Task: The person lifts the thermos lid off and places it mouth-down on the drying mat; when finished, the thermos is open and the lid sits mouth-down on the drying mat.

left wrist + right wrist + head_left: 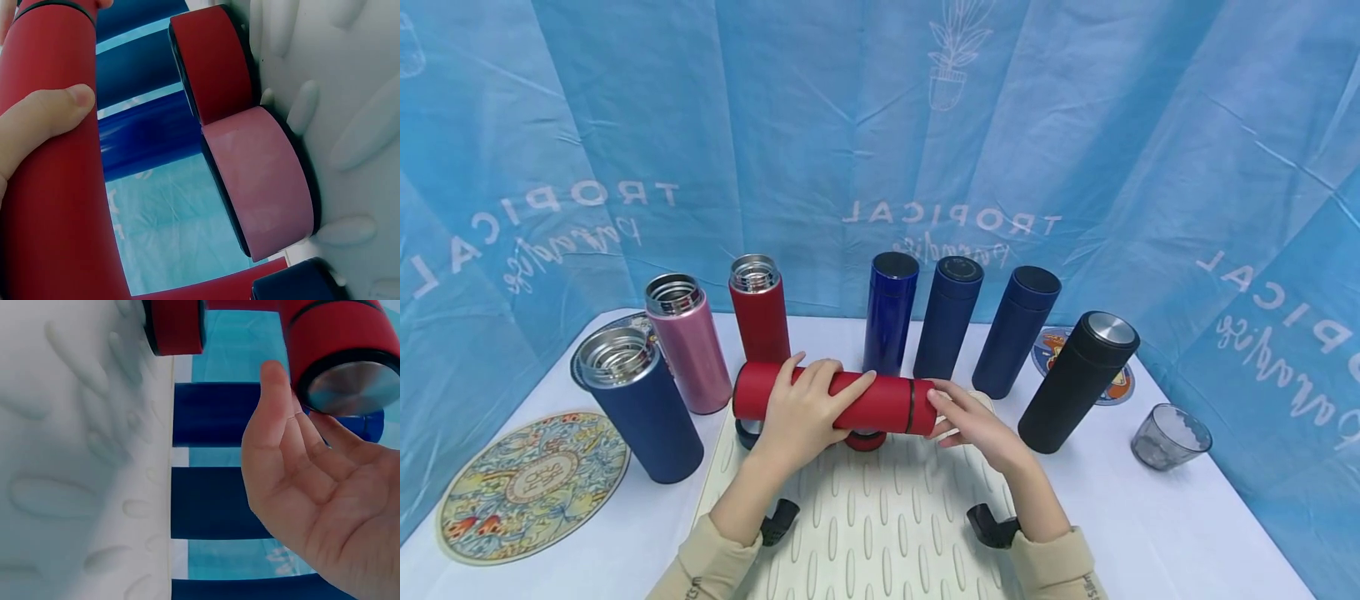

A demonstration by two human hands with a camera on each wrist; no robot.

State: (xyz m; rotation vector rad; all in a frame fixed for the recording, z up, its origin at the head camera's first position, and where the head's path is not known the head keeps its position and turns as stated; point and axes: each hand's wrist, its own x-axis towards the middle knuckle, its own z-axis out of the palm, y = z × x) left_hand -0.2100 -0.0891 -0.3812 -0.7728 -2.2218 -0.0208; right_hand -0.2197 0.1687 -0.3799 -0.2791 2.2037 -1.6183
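Two hands hold one red bottle (891, 406) up over the white bumpy mat (865, 533), in the near middle of the scene. The bottle lies on its side in the air, and its lid (922, 414) points to the right, past a thin black ring. It seems the lid end is the part to work on, so hold the body steady and level. If you twist, turn the lid straight round so it won't wobble or slip.

Your left hand (801, 412) curls round the body, and that looks like a good firm hold. Your right hand (976, 427) is loose: its fingers are nearly straight and touch the lid end without wrapping round it. Bring them in snugly before you twist.

Low on the mat, a red lid (225, 65), a pink lid (265, 184) and a dark blue lid (297, 281) sit in a row. Take care that the bottle doesn't bump them.

Farther off on the left stand three bottles without lids: dark blue (647, 425), pink (694, 358) and red (762, 321). Behind everything hangs a blue curtain (820, 150).
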